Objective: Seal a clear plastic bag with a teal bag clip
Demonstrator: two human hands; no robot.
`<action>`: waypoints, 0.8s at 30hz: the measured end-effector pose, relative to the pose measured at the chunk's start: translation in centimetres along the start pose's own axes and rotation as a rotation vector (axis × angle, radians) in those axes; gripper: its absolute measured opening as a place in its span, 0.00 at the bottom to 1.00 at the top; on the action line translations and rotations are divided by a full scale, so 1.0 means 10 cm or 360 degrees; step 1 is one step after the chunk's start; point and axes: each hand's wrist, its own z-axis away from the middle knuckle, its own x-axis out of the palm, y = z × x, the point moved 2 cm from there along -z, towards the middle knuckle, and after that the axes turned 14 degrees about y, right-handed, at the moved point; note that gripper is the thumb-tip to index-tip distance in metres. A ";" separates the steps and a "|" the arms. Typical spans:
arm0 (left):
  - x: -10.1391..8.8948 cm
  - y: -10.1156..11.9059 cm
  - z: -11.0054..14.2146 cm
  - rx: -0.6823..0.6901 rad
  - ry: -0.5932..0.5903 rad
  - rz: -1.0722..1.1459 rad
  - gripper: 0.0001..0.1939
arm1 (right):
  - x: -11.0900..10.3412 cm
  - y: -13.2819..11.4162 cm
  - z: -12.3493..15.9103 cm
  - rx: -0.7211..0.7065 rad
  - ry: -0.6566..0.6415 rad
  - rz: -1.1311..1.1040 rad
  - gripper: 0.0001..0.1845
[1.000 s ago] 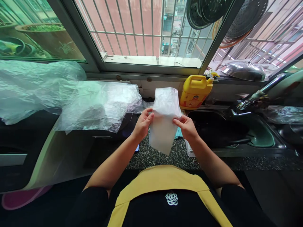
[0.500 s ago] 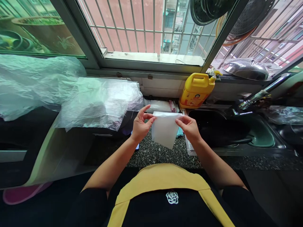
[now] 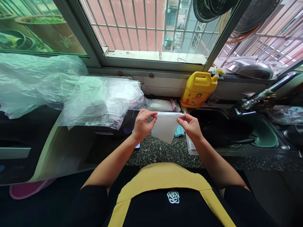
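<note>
Over the speckled counter (image 3: 163, 153) I hold up a thin white translucent sheet (image 3: 165, 127) by its top edge. I cannot tell whether it is a single layer or a small bag. My left hand (image 3: 143, 125) pinches the upper left corner between thumb and fingers. At the upper right corner, my right hand (image 3: 191, 127) grips it between thumb and forefinger. The sheet hangs down, narrower at its lower end. Behind it and partly hidden lie light-blue strips (image 3: 180, 130). A clear plastic container (image 3: 192, 146) sits beneath my right wrist.
A yellow jug (image 3: 197, 90) with a pump stands by the wall. To the right is a dark sink with a black pan (image 3: 227, 127) and a faucet (image 3: 258, 97). Crumpled clear plastic (image 3: 101, 101) covers things at left. A white packet (image 3: 158, 104) lies at the back.
My left fingers, spread half a second ago, have closed into a pinch on the sheet's corner. The sheet's lower end has risen slightly. My right hand keeps its grip.
</note>
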 end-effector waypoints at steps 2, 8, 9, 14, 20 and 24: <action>0.00 0.03 -0.01 0.0047 -0.0003 -0.0063 0.05 | 0.00 0.00 -0.01 -0.0008 0.0001 0.0021 0.09; 0.01 0.05 0.04 -0.0137 0.0043 0.0042 0.05 | 0.04 0.08 -0.09 0.0061 -0.0133 -0.0137 0.15; 0.01 0.05 0.06 -0.0142 0.0080 0.0048 0.04 | 0.04 0.10 -0.10 0.0051 -0.0157 -0.0125 0.15; 0.06 0.14 0.13 0.0121 0.0272 -0.0026 0.07 | -0.01 -0.06 -0.09 -0.0581 0.0242 0.0338 0.17; 0.20 0.36 0.20 0.0225 0.0232 0.0065 0.11 | 0.22 -0.36 -0.02 -0.1201 -0.0364 0.0571 0.08; 0.13 0.37 0.21 0.0123 0.0232 0.0204 0.14 | 0.20 -0.37 -0.07 -0.0994 -0.0442 0.0345 0.05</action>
